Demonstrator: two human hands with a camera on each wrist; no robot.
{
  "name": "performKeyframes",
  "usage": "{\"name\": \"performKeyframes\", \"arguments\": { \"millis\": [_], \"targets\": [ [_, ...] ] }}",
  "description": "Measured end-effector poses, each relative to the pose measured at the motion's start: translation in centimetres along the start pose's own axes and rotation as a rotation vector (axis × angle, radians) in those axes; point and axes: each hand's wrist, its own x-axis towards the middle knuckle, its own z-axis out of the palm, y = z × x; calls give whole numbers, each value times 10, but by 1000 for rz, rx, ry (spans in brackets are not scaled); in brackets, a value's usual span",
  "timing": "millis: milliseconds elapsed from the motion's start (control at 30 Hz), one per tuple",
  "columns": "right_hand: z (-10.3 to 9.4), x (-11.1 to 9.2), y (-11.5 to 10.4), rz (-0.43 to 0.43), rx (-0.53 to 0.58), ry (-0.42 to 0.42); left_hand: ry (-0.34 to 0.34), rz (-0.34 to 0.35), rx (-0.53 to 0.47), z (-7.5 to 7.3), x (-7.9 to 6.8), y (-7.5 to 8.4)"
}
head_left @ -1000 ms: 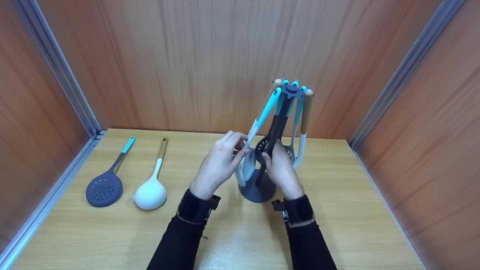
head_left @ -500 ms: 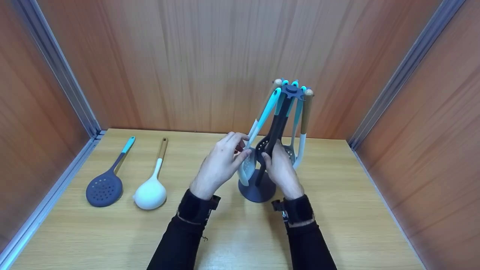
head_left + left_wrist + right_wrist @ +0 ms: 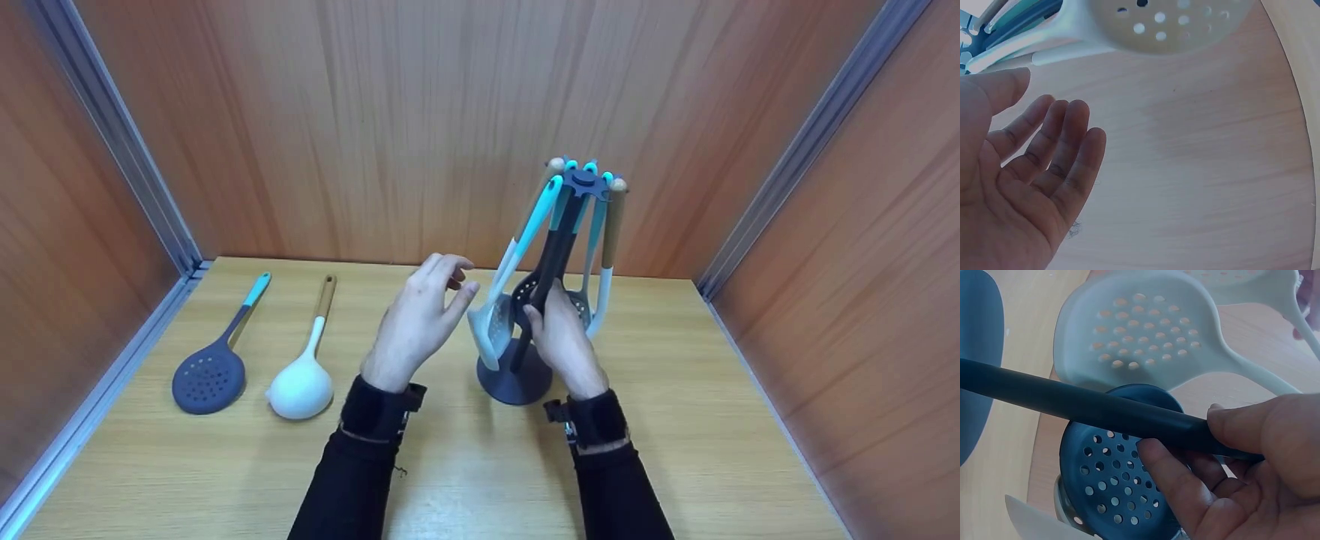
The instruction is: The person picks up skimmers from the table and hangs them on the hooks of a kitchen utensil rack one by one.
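Note:
A dark utensil stand (image 3: pixel 517 388) is on the table, tilted in the head view, with several kitchen utensils hanging around its top. My right hand (image 3: pixel 564 337) grips its pole (image 3: pixel 1089 408) between thumb and fingers. Beside the pole hangs a dark skimmer (image 3: pixel 1117 478) with round holes. A pale slotted utensil (image 3: pixel 1140 332) hangs near it, and another pale perforated head (image 3: pixel 1168 34) shows above my left palm. My left hand (image 3: pixel 420 322) is apart from the utensils, just left of them, fingers loosely bent and holding nothing.
On the table's left lie a dark skimmer with a turquoise handle (image 3: pixel 210 375) and a white ladle with a wooden handle (image 3: pixel 301 386), bowl upside down. Wooden panels (image 3: pixel 450 135) enclose the table at the back and both sides, joined by metal corner strips (image 3: pixel 127 142).
My left hand has let go of the pale utensil at the stand's left and drawn back leftward. That utensil's head has swung slightly. The right hand keeps its grip on the pole.

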Motion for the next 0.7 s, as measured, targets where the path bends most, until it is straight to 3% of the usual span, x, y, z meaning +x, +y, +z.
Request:
{"name": "performKeyframes", "arguments": {
  "millis": [367, 700],
  "targets": [
    [1, -1, 3, -5, 50, 12, 15, -59, 6, -13, 0, -16],
    [19, -7, 9, 48, 112, 141, 90, -118, 12, -36, -3, -41]
  ]
}}
